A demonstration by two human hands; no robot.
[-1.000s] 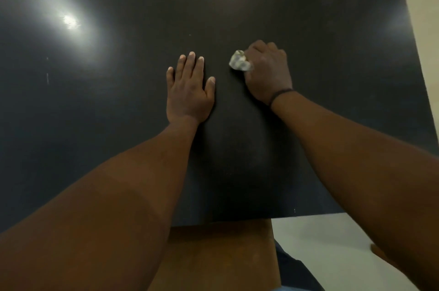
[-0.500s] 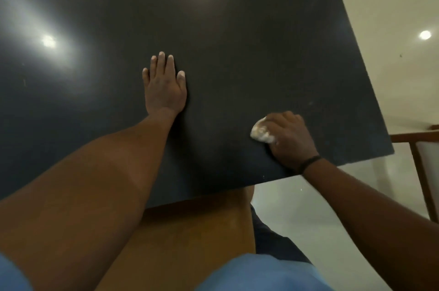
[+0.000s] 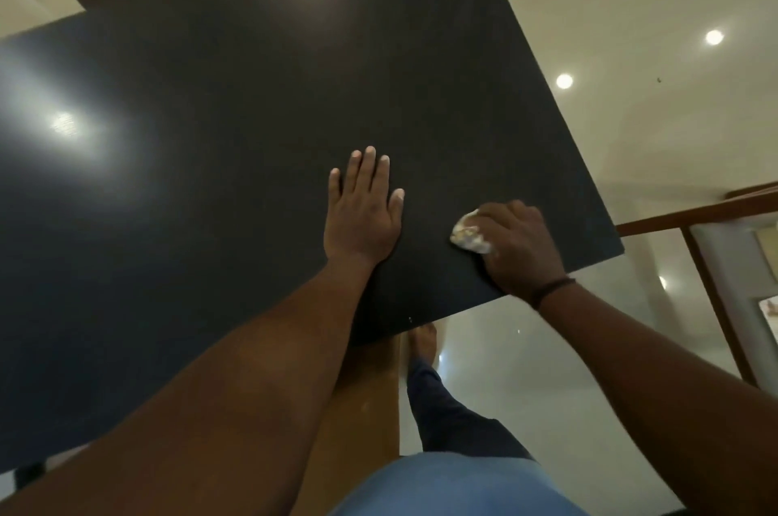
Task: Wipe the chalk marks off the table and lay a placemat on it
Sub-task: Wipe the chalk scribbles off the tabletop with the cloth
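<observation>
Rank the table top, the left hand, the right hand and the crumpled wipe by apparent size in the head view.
1. table top
2. left hand and right hand: alike, not ranked; the right is curled round the wipe
3. crumpled wipe

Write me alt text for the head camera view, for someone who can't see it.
Seen from above, a person's right hand grips a crumpled white cloth against a dark tabletop near its right corner, while the left hand rests flat beside it, fingers straight. No placemat is in view; glossy floor shows beyond the table's edge.

Left hand (image 3: 363,216) flat, right hand (image 3: 520,252) clenched.
</observation>
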